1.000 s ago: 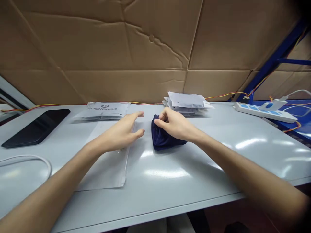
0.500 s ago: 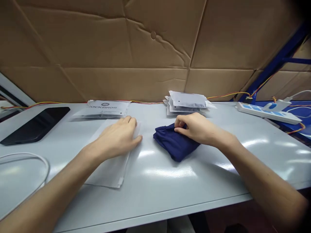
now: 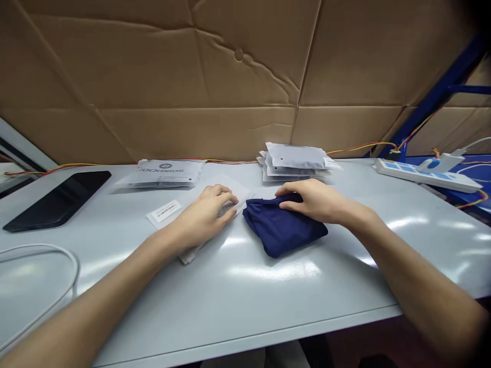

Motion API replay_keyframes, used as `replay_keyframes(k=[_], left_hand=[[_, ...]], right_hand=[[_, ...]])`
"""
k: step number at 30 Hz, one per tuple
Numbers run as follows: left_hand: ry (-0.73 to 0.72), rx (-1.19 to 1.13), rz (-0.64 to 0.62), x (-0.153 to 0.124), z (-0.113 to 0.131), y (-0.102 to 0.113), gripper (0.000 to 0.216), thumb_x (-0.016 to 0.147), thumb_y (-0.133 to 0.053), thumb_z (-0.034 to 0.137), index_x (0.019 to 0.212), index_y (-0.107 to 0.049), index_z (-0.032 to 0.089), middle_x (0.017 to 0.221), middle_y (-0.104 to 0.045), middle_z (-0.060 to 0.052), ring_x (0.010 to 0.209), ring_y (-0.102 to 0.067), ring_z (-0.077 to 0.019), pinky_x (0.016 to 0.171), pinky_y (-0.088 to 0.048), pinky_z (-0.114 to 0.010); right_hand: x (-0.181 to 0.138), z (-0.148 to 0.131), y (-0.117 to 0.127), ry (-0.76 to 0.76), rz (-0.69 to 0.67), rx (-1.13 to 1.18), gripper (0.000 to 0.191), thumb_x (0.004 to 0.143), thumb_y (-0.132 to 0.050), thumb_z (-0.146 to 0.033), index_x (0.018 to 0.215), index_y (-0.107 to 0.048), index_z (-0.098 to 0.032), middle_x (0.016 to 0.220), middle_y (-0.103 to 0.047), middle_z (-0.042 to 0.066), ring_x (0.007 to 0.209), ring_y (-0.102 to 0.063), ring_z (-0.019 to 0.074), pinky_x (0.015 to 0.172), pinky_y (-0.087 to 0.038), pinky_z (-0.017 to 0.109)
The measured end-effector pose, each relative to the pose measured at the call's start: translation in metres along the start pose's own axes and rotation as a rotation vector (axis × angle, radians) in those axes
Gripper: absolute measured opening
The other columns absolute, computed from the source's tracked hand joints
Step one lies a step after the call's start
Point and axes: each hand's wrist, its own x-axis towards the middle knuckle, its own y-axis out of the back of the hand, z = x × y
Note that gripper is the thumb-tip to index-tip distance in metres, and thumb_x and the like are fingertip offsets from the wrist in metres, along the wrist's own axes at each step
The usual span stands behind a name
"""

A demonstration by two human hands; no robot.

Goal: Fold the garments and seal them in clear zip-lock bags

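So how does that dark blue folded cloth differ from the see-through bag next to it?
The navy folded garment is dark, opaque and bulky, while the translucent plastic bag is pale, thin and nearly flat. The right hand rests on the garment; the left hand presses on the bag. Both lie side by side on the grey table.

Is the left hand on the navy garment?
No, the left hand rests on a translucent plastic bag beside the navy garment, while the right hand is on the garment.
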Motion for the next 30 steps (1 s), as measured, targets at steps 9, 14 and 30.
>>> replay_keyframes(k=[9, 14, 30], left_hand=[[-0.011, -0.091, 0.054, 0.009, -0.003, 0.003, 0.035, 0.094, -0.053, 0.048, 0.111, -0.072, 0.026, 0.131, -0.069, -0.004, 0.12, -0.063, -0.0276, 0.107, -0.048, -0.042], [0.043, -0.231, 0.069, 0.012, 0.0, 0.002, 0.026, 0.089, -0.059, 0.045, 0.098, -0.072, 0.025, 0.127, -0.071, -0.004, 0.117, -0.066, -0.0257, 0.103, -0.051, -0.04], [0.054, -0.443, 0.024, 0.006, 0.026, -0.006, 0.019, 0.089, -0.059, 0.036, 0.085, -0.072, 0.022, 0.115, -0.074, -0.004, 0.107, -0.069, -0.0233, 0.097, -0.055, -0.037]], right_hand=[[-0.004, -0.002, 0.009, -0.057, -0.237, 0.056, 0.029, 0.092, -0.06, -0.04, 0.11, -0.076, -0.024, 0.12, -0.076, 0.005, 0.105, -0.07, 0.0275, 0.085, -0.053, 0.036], [-0.007, -0.015, 0.01, -0.004, -0.208, 0.056, 0.021, 0.089, -0.062, -0.031, 0.106, -0.07, -0.022, 0.114, -0.075, 0.005, 0.1, -0.068, 0.024, 0.081, -0.051, 0.034], [0.002, -0.045, -0.026, 0.432, 0.201, -0.194, 0.016, 0.091, -0.057, -0.009, 0.099, -0.064, -0.021, 0.11, -0.069, 0.006, 0.11, -0.05, 0.0254, 0.096, -0.044, 0.039]])
